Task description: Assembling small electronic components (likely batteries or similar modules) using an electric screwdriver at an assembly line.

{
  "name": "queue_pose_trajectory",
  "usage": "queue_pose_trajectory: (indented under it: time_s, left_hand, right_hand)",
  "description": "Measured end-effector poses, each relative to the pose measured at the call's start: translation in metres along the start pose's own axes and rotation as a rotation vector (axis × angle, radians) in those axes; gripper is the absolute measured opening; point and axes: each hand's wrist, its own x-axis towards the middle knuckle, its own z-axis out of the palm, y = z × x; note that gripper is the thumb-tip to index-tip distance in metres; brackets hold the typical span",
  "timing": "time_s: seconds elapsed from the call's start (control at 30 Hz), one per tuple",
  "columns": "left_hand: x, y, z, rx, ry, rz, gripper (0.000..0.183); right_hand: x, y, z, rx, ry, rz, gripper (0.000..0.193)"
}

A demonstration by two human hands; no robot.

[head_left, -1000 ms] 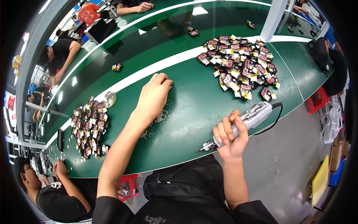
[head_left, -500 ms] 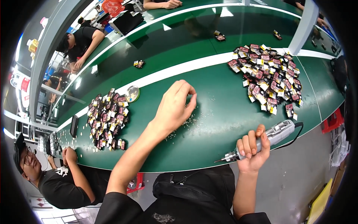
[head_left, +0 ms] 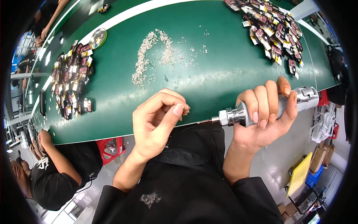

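My right hand (head_left: pixel 266 112) is wrapped round a silver electric screwdriver (head_left: pixel 232 116), whose thin bit points left, toward my other hand. The fingers of my left hand (head_left: pixel 154 125) are curled in, thumb against the fingertips, over the near edge of the green table (head_left: pixel 112 112). What they pinch, if anything, is too small to make out. Beyond that hand, many tiny pale pin-like pieces (head_left: pixel 141 63) lie in a curved heap, some scattered to the right.
Piles of small black packs with pink and white labels lie at left (head_left: pixel 69 80) and far right (head_left: pixel 274 31). Beside the left pile stands a round dish (head_left: pixel 98 38). A co-worker in black (head_left: pixel 56 175) sits at my left. Below the edge is a red stool (head_left: pixel 112 149).
My left hand has come back from over the tiny pieces to the near edge, close to the bit. The screwdriver now lies more level. My view has tilted downward.
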Motion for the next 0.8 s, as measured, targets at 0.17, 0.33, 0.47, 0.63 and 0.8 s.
queue_pose_trajectory:
  time_s: [0.17, 0.33, 0.47, 0.63, 0.8]
  left_hand:
    - [-0.012, -0.007, 0.002, -0.266, -0.043, -0.034, 0.012]
    - [-0.017, -0.005, 0.003, -0.351, -0.048, -0.039, 0.012]
    - [-0.017, -0.005, 0.001, -0.372, -0.059, -0.039, 0.012]
    - [-0.017, 0.002, 0.001, 0.180, -0.049, 0.164, 0.009]
    - [-0.011, -0.004, 0.009, 0.420, -0.045, 0.430, 0.003]
  right_hand:
    - [-0.001, 0.007, 0.018, -0.061, -0.027, -0.035, 0.017]
    - [-0.003, 0.018, 0.021, -0.048, 0.002, -0.017, 0.018]
    - [-0.005, 0.018, 0.019, -0.060, -0.001, -0.014, 0.018]
    - [-0.009, 0.014, 0.023, -0.136, -0.044, -0.019, 0.018]
    - [-0.011, 0.010, 0.019, -0.179, -0.032, -0.050, 0.018]
